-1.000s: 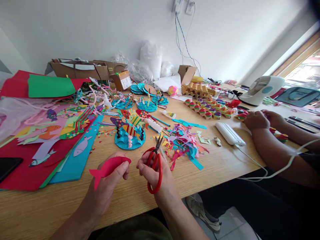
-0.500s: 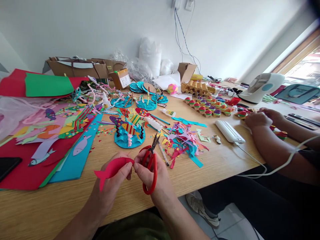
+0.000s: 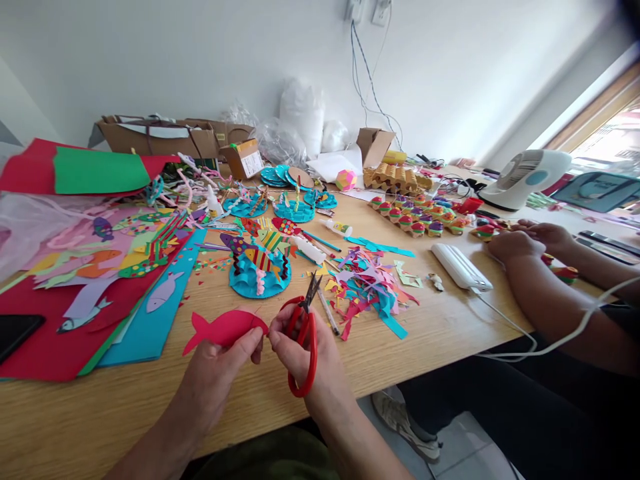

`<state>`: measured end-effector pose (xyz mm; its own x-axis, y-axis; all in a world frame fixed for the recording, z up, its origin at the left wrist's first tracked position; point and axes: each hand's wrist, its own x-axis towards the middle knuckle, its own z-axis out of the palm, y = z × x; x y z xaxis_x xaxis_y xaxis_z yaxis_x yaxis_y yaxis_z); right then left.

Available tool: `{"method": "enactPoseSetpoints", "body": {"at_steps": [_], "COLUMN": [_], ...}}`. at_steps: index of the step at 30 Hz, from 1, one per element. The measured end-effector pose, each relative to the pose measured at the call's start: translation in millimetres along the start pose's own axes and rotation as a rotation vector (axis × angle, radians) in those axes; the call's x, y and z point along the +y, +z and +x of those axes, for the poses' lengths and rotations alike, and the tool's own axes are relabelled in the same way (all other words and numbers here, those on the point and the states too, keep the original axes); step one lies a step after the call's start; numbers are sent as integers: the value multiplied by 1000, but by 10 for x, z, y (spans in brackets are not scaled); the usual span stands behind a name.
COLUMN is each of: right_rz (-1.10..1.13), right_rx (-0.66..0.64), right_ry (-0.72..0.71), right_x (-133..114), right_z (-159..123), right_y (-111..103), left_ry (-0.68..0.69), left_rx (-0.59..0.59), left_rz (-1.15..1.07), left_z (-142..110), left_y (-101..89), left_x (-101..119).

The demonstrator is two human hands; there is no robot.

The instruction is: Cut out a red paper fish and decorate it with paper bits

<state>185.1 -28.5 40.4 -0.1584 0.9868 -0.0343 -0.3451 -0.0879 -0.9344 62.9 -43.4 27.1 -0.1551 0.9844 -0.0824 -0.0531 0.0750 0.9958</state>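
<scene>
A red paper fish point(image 3: 225, 327) is pinched between the thumb and fingers of my left hand point(image 3: 220, 367), its forked tail pointing left. Red-handled scissors point(image 3: 306, 333) rest in my right hand point(image 3: 305, 353), blades up and slightly parted. My right thumb and fingertip are pressed together close to the fish's head end; whether they touch the paper is hard to tell. Just beyond my hands stands a turquoise paper base point(image 3: 260, 283) with several patterned paper fish. Right of it lie a pen point(image 3: 328, 312) and a heap of coloured paper scraps point(image 3: 367, 283).
Coloured card sheets point(image 3: 165, 313) with cut-out fish and a black phone point(image 3: 17, 335) lie at left. A white power bank point(image 3: 460, 267) with a cable, painted egg-carton pieces point(image 3: 417, 217) and a fan point(image 3: 527, 177) are at right. Another person's hands point(image 3: 520, 243) work there.
The red fish has turned flatter and its tail has swung up and left, as my left-hand fingers shifted beneath it. The scissors stay in my right hand, nearly unmoved.
</scene>
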Motion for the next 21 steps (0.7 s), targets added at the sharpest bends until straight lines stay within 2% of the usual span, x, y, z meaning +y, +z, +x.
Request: {"method": "enactPoseSetpoints", "body": {"at_steps": [3,8,12,16,21], "right_rz": [-39,-49,-103,-344,-707], "right_rx": [4,-14,-35,-126,-259], "right_ry": [-8,-27,-16,30,70], "right_x": [4,15,-59,-136,-61], "right_z": [-2,5,-9,-97,-227], "right_y": [-23,-4,6,-66,-171], "left_ry": [29,52,86,69,6], "left_rx": [-35,-91,-112,-100,-68], "left_rz": [33,114,103,-5,-172], "left_z": [10,19,4,12,31], "left_y": [-25,-67,-59,-59,-89], "left_x": [26,-50,-27,150,326]}}
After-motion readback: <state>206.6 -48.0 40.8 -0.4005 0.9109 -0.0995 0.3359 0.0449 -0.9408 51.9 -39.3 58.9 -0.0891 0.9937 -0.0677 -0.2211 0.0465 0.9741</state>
